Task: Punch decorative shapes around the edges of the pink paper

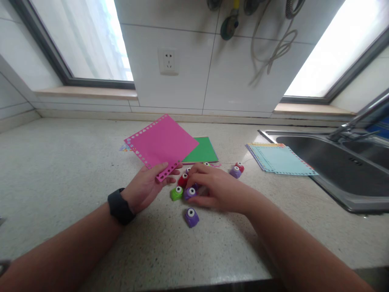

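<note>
Left hand [146,185] pinching pink paper [165,142]. Right hand [219,186] half-curled, purple punch [190,192] at six o'clock, hold unclear. Likely picking punch; needs snug pinch.

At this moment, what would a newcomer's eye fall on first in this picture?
Probably the bright pink sheet near the middle, with shaped holes along some edges, held in the left hand. Next come the small purple, green and red punches on the counter, where the right hand reaches. At the right, pale blue sheets overlap the sink.
</note>
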Motion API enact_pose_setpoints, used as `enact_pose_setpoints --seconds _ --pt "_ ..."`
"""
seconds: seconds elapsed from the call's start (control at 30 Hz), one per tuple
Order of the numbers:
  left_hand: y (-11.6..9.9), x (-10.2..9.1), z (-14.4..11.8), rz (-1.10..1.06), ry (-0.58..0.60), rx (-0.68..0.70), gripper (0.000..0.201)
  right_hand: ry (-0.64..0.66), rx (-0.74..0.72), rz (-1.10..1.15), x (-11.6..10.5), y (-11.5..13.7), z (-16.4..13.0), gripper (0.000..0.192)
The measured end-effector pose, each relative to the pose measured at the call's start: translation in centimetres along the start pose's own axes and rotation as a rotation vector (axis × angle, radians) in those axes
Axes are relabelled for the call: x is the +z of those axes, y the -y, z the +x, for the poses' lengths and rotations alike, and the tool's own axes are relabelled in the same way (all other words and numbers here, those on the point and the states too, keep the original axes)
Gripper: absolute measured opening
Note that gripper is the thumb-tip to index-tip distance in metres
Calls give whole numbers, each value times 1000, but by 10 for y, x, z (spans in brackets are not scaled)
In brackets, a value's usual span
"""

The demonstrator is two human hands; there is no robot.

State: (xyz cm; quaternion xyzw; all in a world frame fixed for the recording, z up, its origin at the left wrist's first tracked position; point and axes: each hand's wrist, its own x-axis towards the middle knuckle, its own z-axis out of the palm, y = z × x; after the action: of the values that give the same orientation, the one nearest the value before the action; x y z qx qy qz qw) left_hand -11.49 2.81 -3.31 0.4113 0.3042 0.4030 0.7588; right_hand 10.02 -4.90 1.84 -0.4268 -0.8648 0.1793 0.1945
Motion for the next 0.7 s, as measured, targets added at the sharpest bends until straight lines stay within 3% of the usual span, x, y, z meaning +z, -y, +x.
enact_pose_setpoints --seconds 0.17,0.3,0.53,0.7 --pt "3 0 1 17 -17 30 24 -448 194 524 -5 -7 -3 25" --pt "5 -1 0 29 -25 37 21 -735 161 827 -8 -12 1 30" --pt "5 0 -1 43 -56 21 24 -810 157 998 -7 -14 2 34" --pt "5 2 -1 34 -88 30 26 -751 79 971 -4 -10 1 45"
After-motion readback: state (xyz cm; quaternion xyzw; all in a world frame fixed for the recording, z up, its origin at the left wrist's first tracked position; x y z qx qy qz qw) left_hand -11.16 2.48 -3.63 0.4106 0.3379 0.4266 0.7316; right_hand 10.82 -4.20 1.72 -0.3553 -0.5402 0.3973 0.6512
